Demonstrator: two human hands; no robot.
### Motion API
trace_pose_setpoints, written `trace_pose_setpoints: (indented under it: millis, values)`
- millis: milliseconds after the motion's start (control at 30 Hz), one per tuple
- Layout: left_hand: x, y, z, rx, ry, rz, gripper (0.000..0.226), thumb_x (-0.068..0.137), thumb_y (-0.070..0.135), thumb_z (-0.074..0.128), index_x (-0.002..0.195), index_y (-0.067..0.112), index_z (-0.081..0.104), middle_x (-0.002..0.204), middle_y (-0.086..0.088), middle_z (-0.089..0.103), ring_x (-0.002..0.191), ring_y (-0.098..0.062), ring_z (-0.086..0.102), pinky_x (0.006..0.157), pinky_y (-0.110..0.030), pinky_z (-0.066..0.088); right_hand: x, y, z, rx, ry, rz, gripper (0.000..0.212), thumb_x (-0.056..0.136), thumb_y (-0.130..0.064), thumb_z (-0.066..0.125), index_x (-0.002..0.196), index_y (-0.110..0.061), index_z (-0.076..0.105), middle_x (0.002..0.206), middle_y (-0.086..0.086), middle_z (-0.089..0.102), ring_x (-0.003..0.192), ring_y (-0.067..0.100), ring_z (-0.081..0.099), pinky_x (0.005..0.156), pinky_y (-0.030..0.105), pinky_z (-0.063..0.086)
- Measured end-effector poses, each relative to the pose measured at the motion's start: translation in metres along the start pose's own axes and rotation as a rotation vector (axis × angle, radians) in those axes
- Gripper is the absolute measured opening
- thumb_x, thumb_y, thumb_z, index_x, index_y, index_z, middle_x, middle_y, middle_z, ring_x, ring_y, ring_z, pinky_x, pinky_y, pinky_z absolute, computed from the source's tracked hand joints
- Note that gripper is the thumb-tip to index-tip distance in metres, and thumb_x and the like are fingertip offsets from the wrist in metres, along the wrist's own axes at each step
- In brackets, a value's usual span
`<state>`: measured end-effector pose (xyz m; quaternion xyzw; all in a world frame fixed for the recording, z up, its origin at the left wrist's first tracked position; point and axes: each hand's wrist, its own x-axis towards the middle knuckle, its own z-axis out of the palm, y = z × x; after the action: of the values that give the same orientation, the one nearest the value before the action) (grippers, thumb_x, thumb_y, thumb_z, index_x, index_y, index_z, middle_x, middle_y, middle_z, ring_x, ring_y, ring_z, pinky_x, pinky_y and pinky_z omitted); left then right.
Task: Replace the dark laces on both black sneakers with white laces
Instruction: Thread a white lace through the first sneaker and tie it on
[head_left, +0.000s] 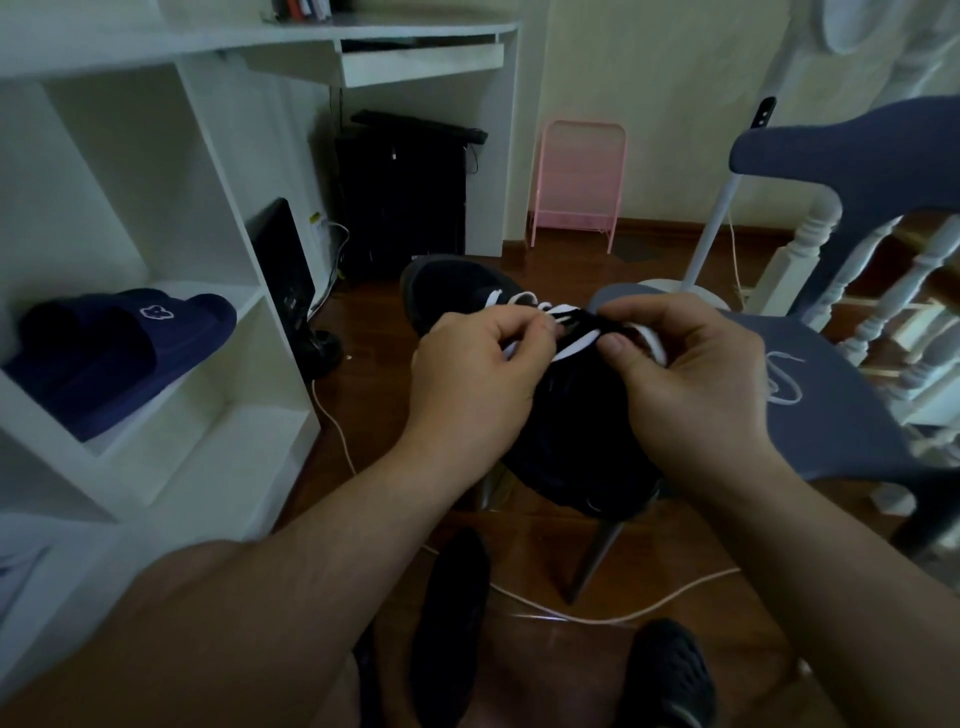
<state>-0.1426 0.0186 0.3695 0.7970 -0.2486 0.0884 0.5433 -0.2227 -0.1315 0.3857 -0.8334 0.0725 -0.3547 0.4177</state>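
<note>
The black sneaker (576, 415) sits on the grey chair (831, 405), toe toward 11 o'clock. Both the left hand (478, 374) and the right hand (691, 374) pinch the white lace (571, 349) near the top eyelets. Best to pull both ends evenly and keep the lace flat.

A black sneaker (582, 441) rests on the grey seat of a chair (831, 415), toe pointing away. The left hand (483, 374) pinches a white lace (524, 348) at the shoe's left side, while the right hand (691, 374) pinches another stretch of it at the tongue, both grips close together over the eyelets. White lace already crosses the far rows. A loose white lace (782, 376) lies coiled on the seat to the right. On the left, navy slippers (119, 353) sit on a white shelf (208, 457). A pale cable (597, 613) trails across the wooden floor (545, 649) near the person's feet.
</note>
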Motion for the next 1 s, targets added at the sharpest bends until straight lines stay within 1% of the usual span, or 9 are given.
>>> trace_pose_setpoints:
  millis: [100,167,267,400,500,667,833,900,1000]
  values:
    - [-0.001,-0.005,0.005,0.086,-0.018,0.039,0.027,0.102,0.046,0.057,0.095,0.035,0.081,0.079,0.011,0.074,0.083,-0.011,0.071,0.075,-0.046,0.059,0.0,-0.001,0.002,0.017,-0.032,0.047,0.034,0.091,-0.012,0.075,0.095,-0.045,0.066,0.102,-0.02,0.067,0.099,-0.003,0.063,0.084,0.018,0.052]
    - [-0.002,-0.008,0.009,0.112,-0.042,0.039,0.031,0.099,0.054,0.052,0.098,0.039,0.079,0.084,0.016,0.073,0.093,-0.012,0.07,0.08,-0.048,0.059,-0.001,0.0,0.004,0.039,-0.066,0.082,0.029,0.092,-0.012,0.074,0.095,-0.04,0.068,0.098,-0.019,0.069,0.096,-0.006,0.064,0.078,0.01,0.051]
    - [-0.003,-0.01,0.012,0.092,0.019,0.058,0.033,0.101,0.052,0.051,0.101,0.037,0.08,0.085,0.016,0.072,0.095,-0.013,0.069,0.08,-0.049,0.059,-0.001,-0.003,0.003,0.084,-0.068,0.087,0.026,0.092,-0.009,0.072,0.096,-0.035,0.068,0.095,-0.019,0.069,0.094,-0.009,0.063,0.075,0.004,0.048]
    - [-0.002,-0.009,0.014,-0.009,0.067,0.039,0.029,0.102,0.047,0.055,0.105,0.036,0.081,0.089,0.014,0.074,0.097,-0.008,0.07,0.08,-0.045,0.061,0.0,-0.007,0.001,0.069,-0.027,0.048,0.035,0.092,-0.009,0.073,0.092,-0.043,0.063,0.095,-0.022,0.067,0.094,-0.012,0.062,0.076,0.002,0.045]
    - [-0.001,-0.014,0.019,-0.036,0.022,-0.016,0.031,0.1,0.059,0.051,0.107,0.044,0.078,0.096,0.013,0.076,0.103,-0.016,0.071,0.084,-0.049,0.061,-0.001,-0.006,0.0,0.066,-0.04,0.046,0.036,0.092,-0.011,0.074,0.091,-0.045,0.063,0.095,-0.023,0.067,0.095,-0.01,0.063,0.077,0.005,0.049]
    - [-0.002,-0.013,0.023,0.095,-0.027,0.028,0.035,0.098,0.061,0.047,0.093,0.042,0.076,0.084,0.015,0.073,0.098,-0.019,0.07,0.083,-0.055,0.058,-0.002,-0.001,0.002,-0.028,-0.037,0.03,0.026,0.092,-0.013,0.074,0.097,-0.037,0.068,0.097,-0.022,0.068,0.096,-0.007,0.063,0.081,0.008,0.049]
    - [0.004,-0.013,0.014,0.218,0.055,0.107,0.033,0.097,0.051,0.05,0.085,0.038,0.077,0.067,0.017,0.063,0.083,-0.019,0.066,0.077,-0.052,0.057,-0.003,0.0,0.004,-0.063,-0.014,-0.007,0.026,0.092,-0.01,0.072,0.1,-0.035,0.068,0.101,-0.021,0.068,0.1,-0.004,0.064,0.086,0.01,0.048]
    - [0.004,-0.009,0.011,0.173,0.045,0.112,0.032,0.098,0.05,0.051,0.087,0.037,0.078,0.072,0.019,0.065,0.09,-0.018,0.066,0.081,-0.055,0.056,-0.003,-0.003,0.004,-0.068,-0.005,-0.023,0.026,0.093,-0.011,0.072,0.101,-0.036,0.067,0.101,-0.022,0.067,0.1,-0.004,0.063,0.086,0.013,0.049]
    - [0.001,-0.003,0.01,0.098,0.025,0.103,0.026,0.099,0.05,0.056,0.096,0.039,0.079,0.088,0.036,0.061,0.105,-0.013,0.059,0.091,-0.055,0.052,-0.002,-0.005,0.001,-0.026,0.006,-0.013,0.03,0.094,-0.012,0.071,0.097,-0.041,0.063,0.094,-0.026,0.065,0.095,-0.011,0.061,0.078,0.006,0.046]
